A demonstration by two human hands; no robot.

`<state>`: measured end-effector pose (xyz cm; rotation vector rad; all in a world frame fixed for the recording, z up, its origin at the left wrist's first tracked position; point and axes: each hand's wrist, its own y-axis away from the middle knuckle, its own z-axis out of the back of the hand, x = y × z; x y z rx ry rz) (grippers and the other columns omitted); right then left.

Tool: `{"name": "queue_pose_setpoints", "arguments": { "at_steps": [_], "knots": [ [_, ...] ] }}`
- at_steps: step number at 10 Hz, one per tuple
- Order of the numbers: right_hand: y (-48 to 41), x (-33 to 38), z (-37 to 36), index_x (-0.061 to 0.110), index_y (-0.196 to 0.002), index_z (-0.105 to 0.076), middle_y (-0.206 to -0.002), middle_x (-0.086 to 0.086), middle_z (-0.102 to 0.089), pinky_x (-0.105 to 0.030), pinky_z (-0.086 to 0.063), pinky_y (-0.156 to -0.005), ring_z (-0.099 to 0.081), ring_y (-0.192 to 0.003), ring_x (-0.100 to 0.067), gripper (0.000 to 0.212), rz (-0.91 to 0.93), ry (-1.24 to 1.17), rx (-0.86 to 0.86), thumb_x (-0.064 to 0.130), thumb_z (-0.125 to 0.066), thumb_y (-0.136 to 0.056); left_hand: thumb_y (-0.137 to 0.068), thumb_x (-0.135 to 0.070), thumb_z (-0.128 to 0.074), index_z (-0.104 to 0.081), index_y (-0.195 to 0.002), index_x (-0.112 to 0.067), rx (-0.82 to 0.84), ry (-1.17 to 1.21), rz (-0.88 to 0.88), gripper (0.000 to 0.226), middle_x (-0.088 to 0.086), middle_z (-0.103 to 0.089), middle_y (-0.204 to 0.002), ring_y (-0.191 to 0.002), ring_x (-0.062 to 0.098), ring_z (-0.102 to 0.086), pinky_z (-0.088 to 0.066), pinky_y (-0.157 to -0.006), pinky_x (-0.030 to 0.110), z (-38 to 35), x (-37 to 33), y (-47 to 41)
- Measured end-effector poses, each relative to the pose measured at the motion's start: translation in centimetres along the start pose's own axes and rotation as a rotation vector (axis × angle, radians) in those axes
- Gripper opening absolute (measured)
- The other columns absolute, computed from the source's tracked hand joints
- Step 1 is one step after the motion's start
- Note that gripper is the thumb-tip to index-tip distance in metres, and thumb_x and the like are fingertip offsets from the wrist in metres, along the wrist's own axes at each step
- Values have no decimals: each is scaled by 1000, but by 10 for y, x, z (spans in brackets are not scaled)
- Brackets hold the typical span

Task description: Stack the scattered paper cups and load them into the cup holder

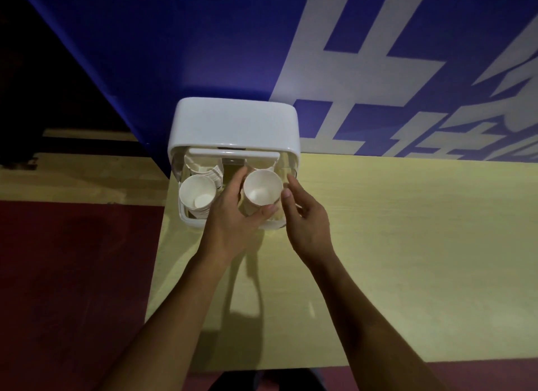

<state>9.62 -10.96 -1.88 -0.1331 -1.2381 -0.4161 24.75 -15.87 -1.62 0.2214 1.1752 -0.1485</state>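
A white cup holder (233, 123) with a rounded lid stands at the far left end of the yellow table. In its left slot sits a stack of white paper cups (198, 195), mouth up. My left hand (233, 216) is wrapped around another stack of white paper cups (262, 190) in the holder's right slot, fingers on its left side and thumb below its rim. My right hand (302, 216) is just to the right of that stack, its fingertips touching or nearly touching the rim and the holder's right wall. The lower part of the held stack is hidden by my left hand.
The yellow table (407, 245) stretches to the right and toward me, with its left edge beside the holder. A blue wall banner with large white characters (378, 70) rises behind. Dark red floor (72, 274) lies to the left.
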Motion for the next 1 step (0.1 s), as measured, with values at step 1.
{"name": "queue_pose_setpoints", "arguments": {
  "at_steps": [1],
  "knots": [
    [17,3,18,27,-146,-56,-135,22,-60,-8,-45,-94,-55,-114,21,43,-42,-8,-49,39,-56,-104,-78,-53,-83,-43,-139,-57,-54,62,57,73,-27,-52,-142,-137,3,-46,-42,-111,36,5,-4,16]
  ]
}}
